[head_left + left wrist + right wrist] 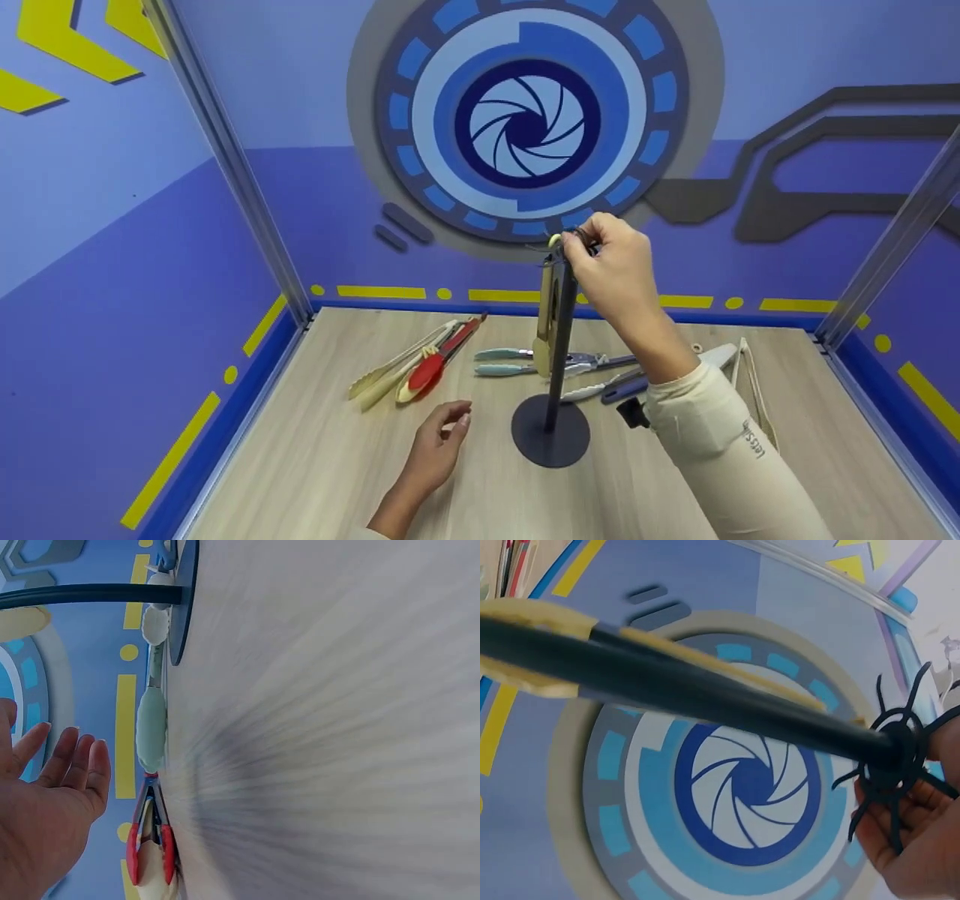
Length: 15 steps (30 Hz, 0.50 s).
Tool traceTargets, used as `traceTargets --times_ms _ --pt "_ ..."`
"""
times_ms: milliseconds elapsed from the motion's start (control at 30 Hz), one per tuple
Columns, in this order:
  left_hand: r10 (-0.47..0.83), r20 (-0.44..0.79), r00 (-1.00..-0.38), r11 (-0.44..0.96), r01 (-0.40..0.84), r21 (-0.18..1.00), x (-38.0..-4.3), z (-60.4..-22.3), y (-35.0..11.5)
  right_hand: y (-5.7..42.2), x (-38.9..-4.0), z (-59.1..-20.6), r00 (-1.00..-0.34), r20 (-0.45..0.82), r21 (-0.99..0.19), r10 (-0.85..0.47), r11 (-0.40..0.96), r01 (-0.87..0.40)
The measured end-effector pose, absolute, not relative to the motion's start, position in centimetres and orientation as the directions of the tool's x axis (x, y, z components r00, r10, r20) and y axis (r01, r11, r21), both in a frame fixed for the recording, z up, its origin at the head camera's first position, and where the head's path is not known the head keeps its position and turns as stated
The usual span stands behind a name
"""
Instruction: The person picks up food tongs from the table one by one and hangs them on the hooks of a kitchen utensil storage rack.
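A black utensil stand (559, 352) with a round base stands upright on the table. Cream-tipped tongs (543, 352) hang along the left of its pole. At the top, my right hand (616, 270) grips the stand's hook wheel (896, 754) with bent fingers; the palm partly hides what the fingertips touch. Lower and to the left of the base, my left hand (439, 446) hovers over the table with relaxed fingers and holds nothing. In the left wrist view its fingers are apart from the stand.
Red-handled tongs (429, 375) lie at the left, across beige tongs (382, 379). Mint-tipped tongs (504, 370) lie behind the stand. To the right are tongs with a dark blue handle (624, 387) and white tongs (754, 390). Panelled walls (315, 217) enclose the back and sides.
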<state>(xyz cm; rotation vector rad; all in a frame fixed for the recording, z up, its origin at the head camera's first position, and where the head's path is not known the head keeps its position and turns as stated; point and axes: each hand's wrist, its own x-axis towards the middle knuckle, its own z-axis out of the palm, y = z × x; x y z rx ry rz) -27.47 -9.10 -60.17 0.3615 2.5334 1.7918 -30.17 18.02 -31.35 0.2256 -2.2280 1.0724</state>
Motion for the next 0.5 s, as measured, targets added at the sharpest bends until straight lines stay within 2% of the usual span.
traceTargets --times_ms 233,500 --pt "0.185 0.096 -0.978 0.316 0.151 0.937 -27.27 -60.09 -9.25 17.16 -29.7 -31.25 -0.767 0.626 -0.584 0.138 0.735 -0.345" --pt "0.205 0.078 -0.976 0.318 0.142 0.937 -27.25 -60.28 -9.07 17.43 -29.55 -31.08 -0.774 0.62 -0.589 0.13 0.729 -0.349"
